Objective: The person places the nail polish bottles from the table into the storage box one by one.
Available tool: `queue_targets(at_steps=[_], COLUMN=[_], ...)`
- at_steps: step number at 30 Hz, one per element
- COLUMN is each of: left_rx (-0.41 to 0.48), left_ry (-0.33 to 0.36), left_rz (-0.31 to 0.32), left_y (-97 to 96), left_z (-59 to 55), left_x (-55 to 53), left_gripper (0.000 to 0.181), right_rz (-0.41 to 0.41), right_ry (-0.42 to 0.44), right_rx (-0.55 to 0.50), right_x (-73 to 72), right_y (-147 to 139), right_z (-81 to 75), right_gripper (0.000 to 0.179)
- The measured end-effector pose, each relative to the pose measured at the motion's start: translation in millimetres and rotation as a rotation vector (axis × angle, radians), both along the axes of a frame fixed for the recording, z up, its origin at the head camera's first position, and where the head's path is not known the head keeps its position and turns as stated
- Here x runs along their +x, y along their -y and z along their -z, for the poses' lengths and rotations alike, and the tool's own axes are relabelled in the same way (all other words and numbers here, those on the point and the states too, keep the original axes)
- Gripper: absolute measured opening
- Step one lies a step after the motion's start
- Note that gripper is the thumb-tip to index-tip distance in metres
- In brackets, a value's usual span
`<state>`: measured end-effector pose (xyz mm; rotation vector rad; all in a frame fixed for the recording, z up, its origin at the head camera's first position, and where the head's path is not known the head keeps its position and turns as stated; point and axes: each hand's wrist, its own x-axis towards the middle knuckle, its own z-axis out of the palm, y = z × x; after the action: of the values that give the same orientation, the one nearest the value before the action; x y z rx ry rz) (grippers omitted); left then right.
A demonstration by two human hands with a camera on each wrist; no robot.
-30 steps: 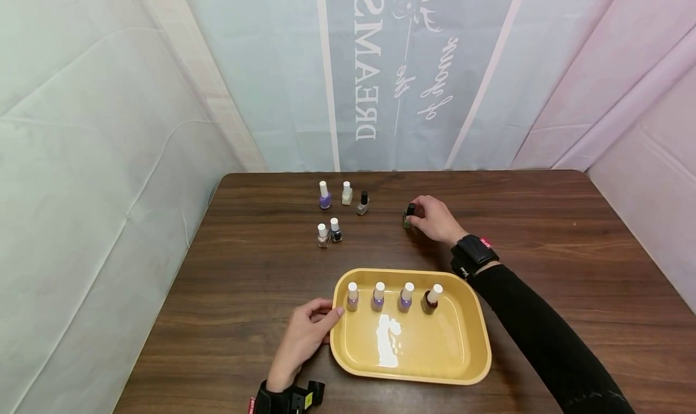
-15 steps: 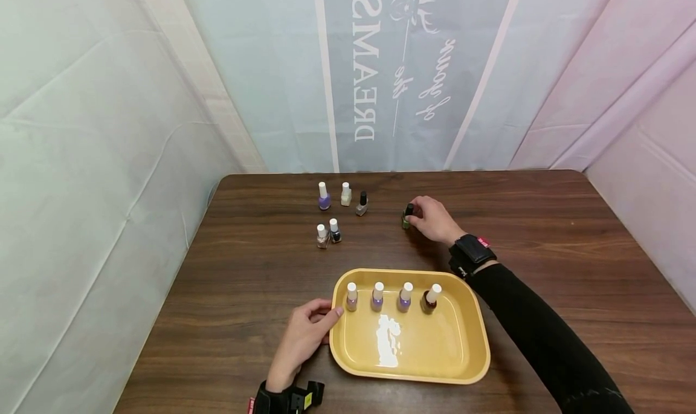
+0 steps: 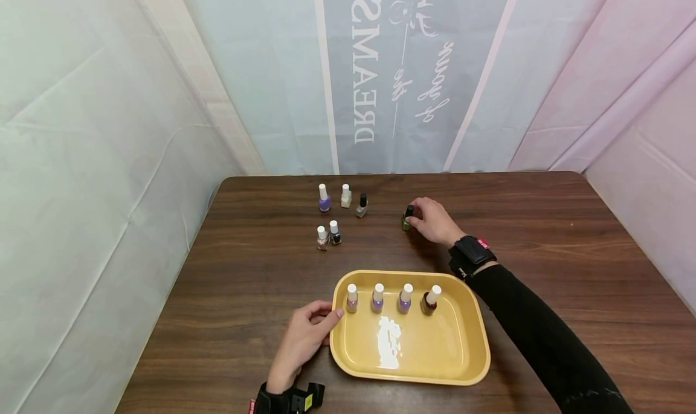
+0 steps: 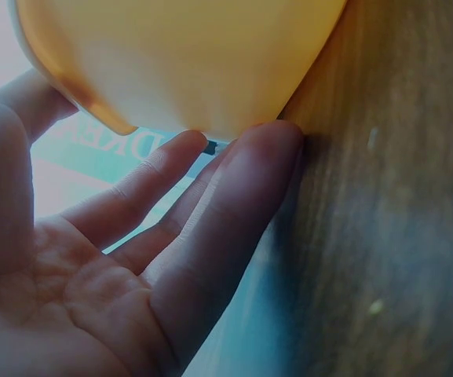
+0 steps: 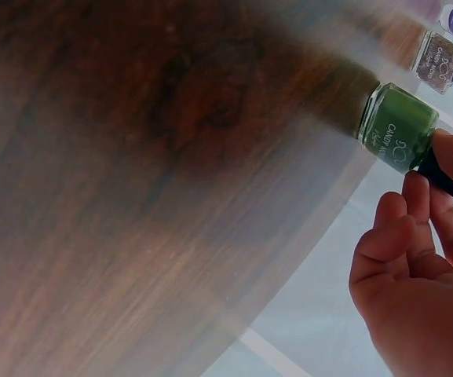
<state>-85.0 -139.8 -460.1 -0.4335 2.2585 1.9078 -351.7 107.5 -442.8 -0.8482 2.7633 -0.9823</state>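
My right hand (image 3: 435, 222) pinches the black cap of a green nail polish bottle (image 5: 399, 126) between thumb and fingers. The bottle stands upright on the table in the head view, right of the other loose bottles. My left hand (image 3: 306, 335) holds the left rim of a yellow tray (image 3: 435, 356), thumb over the edge and fingers against the outer wall (image 4: 187, 63). Inside the tray, several white-capped polish bottles form a row along the far side: a pinkish one (image 3: 352, 303), two purple ones (image 3: 377, 304) and a dark, leaning one (image 3: 429, 305).
Back left on the wooden table (image 3: 234, 293) are loose polish bottles: purple (image 3: 324, 203), cream (image 3: 346, 199), black-capped glitter (image 3: 362, 208), silvery (image 3: 323, 241) and dark (image 3: 335, 236). A printed curtain (image 3: 283, 100) hangs behind the table's far edge.
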Motion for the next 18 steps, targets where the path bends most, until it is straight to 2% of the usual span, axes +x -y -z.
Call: queue_targets(at_steps=[18], left_rx=[-0.01], left_ry=[0.008], left_rz=[0.001], left_y=[-0.4], left_z=[0.7], left_x=[0.6], left_gripper=[0.048], right_rz=[0.005], right_ry=[-0.019], right_rx=[-0.007], right_x=[-0.5], right_y=[-6.1], right_z=[1.7], right_gripper=[0.016])
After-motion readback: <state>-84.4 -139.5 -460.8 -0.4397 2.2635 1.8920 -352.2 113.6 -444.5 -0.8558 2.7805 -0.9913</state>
